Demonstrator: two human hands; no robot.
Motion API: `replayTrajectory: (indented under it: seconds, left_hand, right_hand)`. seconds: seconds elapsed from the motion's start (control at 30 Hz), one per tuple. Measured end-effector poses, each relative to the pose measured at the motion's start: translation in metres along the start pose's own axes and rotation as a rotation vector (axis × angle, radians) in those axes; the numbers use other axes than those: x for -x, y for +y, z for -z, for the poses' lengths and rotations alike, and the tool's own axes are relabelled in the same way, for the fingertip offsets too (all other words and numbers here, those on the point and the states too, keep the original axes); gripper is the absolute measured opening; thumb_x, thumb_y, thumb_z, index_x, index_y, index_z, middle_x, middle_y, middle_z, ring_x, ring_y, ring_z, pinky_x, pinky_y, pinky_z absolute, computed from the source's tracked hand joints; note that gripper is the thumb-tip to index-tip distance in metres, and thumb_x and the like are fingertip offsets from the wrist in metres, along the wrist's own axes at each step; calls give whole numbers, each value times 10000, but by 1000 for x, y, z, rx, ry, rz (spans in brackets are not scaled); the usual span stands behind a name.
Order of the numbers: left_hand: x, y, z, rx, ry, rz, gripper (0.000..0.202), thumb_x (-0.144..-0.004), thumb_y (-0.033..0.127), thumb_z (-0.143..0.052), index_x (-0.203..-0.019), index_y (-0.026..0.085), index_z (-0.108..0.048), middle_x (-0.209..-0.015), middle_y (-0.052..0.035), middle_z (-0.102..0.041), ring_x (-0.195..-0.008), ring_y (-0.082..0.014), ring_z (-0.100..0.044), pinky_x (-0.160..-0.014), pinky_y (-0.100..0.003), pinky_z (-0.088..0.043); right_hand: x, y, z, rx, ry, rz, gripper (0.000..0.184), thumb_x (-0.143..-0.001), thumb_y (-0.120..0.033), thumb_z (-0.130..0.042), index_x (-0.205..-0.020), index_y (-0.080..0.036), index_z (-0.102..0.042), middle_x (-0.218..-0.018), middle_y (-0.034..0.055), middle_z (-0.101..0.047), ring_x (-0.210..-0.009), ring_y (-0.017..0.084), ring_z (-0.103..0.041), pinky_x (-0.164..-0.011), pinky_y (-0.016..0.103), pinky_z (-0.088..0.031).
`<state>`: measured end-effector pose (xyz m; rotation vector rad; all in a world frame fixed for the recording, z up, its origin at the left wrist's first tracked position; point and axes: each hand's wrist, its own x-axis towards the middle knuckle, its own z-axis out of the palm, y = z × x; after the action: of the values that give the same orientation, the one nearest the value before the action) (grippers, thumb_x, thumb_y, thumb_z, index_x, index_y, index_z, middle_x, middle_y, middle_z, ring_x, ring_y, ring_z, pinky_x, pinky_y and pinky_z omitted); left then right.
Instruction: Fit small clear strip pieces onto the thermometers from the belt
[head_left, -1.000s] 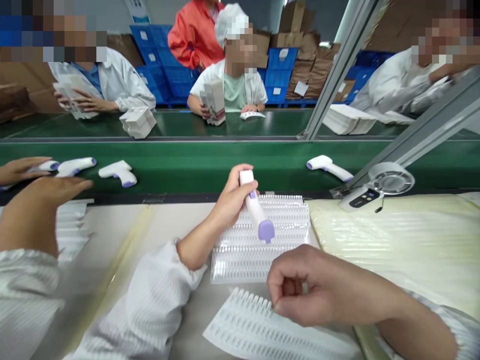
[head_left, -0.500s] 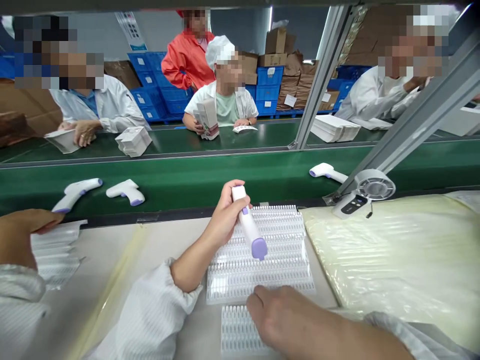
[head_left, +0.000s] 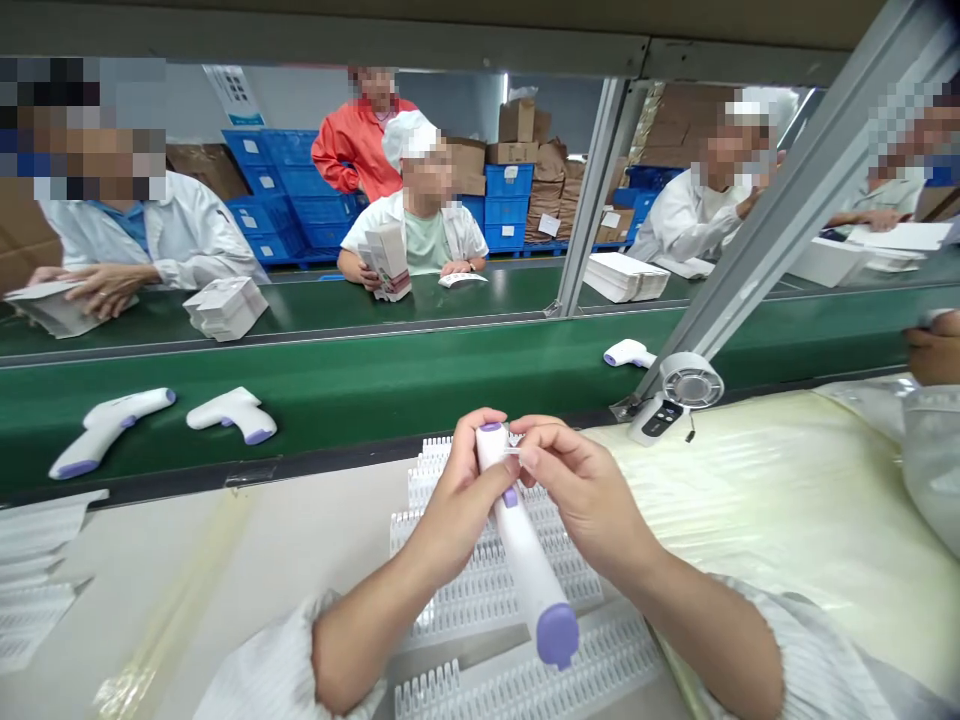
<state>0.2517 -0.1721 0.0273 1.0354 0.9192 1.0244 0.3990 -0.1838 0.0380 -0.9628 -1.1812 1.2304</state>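
Observation:
My left hand (head_left: 469,480) is wrapped round a white and purple forehead thermometer gun (head_left: 529,560), whose purple end cap points toward me. Close against the upper side of the thermometer, my right hand (head_left: 589,480) has its thumb and fingertips pinched on a small clear plastic piece (head_left: 513,451), mostly hidden by the fingers. Below both hands lie sheets (head_left: 450,600) with rows of small translucent tabs. A nearer tabbed sheet (head_left: 600,650) lies at an angle, partly behind the thermometer.
Two thermometer guns (head_left: 112,430) (head_left: 234,414) lie on the green conveyor (head_left: 375,370) at left, another (head_left: 628,353) at right. A small fan (head_left: 679,395) stands by a metal post. Yellowish plastic wrap (head_left: 780,480) covers the right side. Co-workers sit across; a neighbour's sleeve (head_left: 934,450) shows at right.
My right hand has risen from the nearer tabbed sheet to the thermometer, with a small piece pinched. That sheet has shifted and tilted. A neighbour's hand at left has gone from view.

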Motion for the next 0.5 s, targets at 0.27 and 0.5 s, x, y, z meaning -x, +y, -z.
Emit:
replayTrajectory:
  seconds: [0.27,0.5]
  left_hand:
    - [6,-5,-2,-48,-32,-22,442,-794,366,-678,-1185,302,-481,-999,-5,-533,-772,-160,-514,-666,-281,-422]
    - [7,-5,-2,-105,-43,-35,395,-870,382,-561,-1234,279,-448,-1095,-20,-525,-825,-159,-492,-701,-287,-387]
  right_hand:
    - [-2,8,-2,4,-31,-39,199,-836,-349,-707,-712,-209,-638,-1057,46,-567,-888,184,-579,-712,289,-495]
    - [-4,9,-2,26,1,-20,183,-807,-327,-707,-673,-216,-651,-989,32,-576,-908,200,-575,-788,329,-470]
